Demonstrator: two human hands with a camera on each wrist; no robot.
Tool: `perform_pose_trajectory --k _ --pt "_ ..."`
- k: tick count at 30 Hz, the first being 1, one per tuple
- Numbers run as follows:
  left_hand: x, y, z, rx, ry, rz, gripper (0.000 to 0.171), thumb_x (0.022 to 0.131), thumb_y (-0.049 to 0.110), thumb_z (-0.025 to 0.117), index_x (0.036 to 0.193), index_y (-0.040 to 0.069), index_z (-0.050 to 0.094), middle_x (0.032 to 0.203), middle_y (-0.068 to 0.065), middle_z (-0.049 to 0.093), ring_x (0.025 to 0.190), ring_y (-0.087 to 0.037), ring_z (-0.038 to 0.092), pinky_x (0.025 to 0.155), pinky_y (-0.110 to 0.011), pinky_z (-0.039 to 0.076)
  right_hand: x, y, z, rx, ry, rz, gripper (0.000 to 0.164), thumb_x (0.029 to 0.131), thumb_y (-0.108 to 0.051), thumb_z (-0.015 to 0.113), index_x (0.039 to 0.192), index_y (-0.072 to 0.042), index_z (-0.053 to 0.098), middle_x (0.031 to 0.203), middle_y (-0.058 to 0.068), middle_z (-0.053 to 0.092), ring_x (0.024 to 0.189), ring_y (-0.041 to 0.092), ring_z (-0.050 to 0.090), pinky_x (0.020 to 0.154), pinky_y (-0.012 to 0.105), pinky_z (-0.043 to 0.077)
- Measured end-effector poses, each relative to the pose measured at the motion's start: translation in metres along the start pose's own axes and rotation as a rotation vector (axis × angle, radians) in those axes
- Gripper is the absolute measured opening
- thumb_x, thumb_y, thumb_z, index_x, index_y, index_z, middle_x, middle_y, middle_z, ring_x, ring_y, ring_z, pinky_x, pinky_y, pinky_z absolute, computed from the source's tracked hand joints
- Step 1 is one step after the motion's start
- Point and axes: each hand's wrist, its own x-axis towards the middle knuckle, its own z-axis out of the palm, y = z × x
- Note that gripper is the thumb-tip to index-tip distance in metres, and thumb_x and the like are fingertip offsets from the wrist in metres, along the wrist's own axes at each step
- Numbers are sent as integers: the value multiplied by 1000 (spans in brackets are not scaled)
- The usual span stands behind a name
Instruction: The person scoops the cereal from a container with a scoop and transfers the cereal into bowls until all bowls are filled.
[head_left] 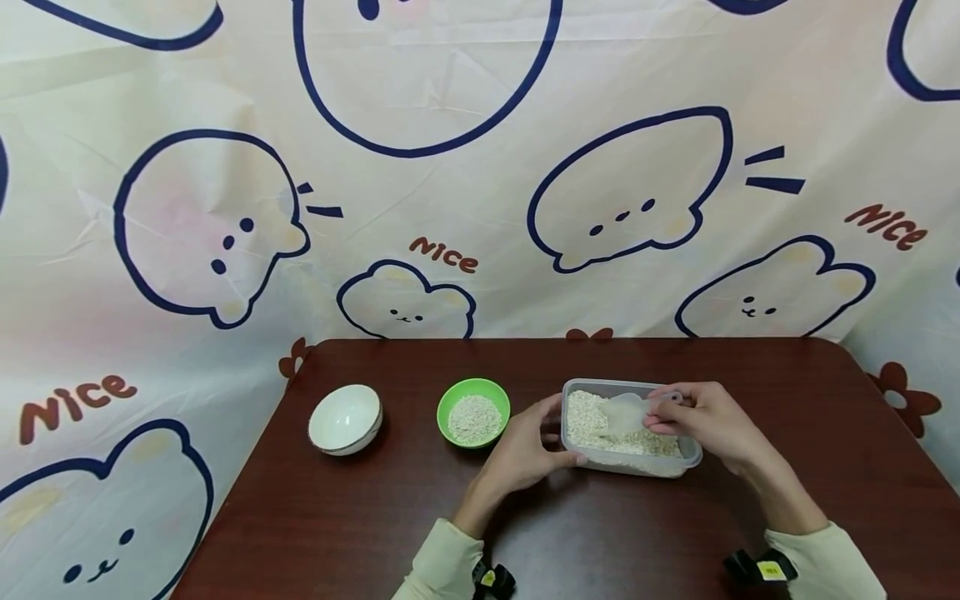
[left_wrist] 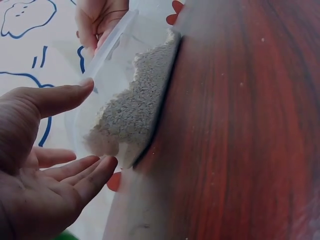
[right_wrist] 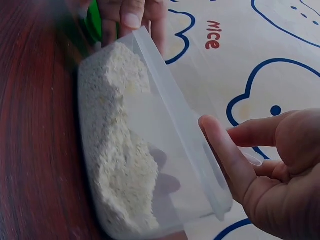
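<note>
A clear plastic container holds pale oat-like flakes, also visible through its wall in both wrist views. My left hand holds its left end, thumb at the front corner and the other fingers along the end wall. Above the flakes, my right hand pinches the handle of a translucent white scoop. The scoop's bowl lies in the container among the flakes; how full it is I cannot tell. In the right wrist view, right-hand fingers show beside the container's rim.
Left of the container stands a green bowl with similar flakes in it. Farther left is a white bowl with nothing seen inside. All stand on a dark brown wooden table, before a cartoon-printed cloth.
</note>
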Motion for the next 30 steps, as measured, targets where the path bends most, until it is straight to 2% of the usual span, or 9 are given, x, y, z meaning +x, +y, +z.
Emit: perform_pose_trajectory --k 5,11,19,30 --pt "1 -1 4 -35 -2 -3 98 84 11 94 165 8 41 153 -12 63 129 -24 71 100 -25 62 0 3 3 46 -22 22 43 111 -10 59 139 22 53 100 10 79 90 5 78 88 31 68" --pt "1 -2 7 -103 5 -24 99 83 6 93 166 11 40 157 -14 59 130 -26 71 97 -27 64 0 5 5 41 -25 15 43 111 -11 59 138 22 55 101 11 81 91 5 79 87 30 68" --pt "0 -3 6 -73 25 -19 98 84 8 93 166 11 40 158 -14 57 131 -28 70 96 -22 63 5 2 12 11 -16 5 41 108 -10 64 135 19 59 102 14 81 93 10 81 85 31 68" --pt "0 -6 8 -112 18 -11 97 84 8 93 166 12 40 159 -14 56 132 -30 70 96 -25 64 2 3 5 118 -36 58 44 110 -9 60 141 21 53 102 10 81 95 9 80 89 28 67"
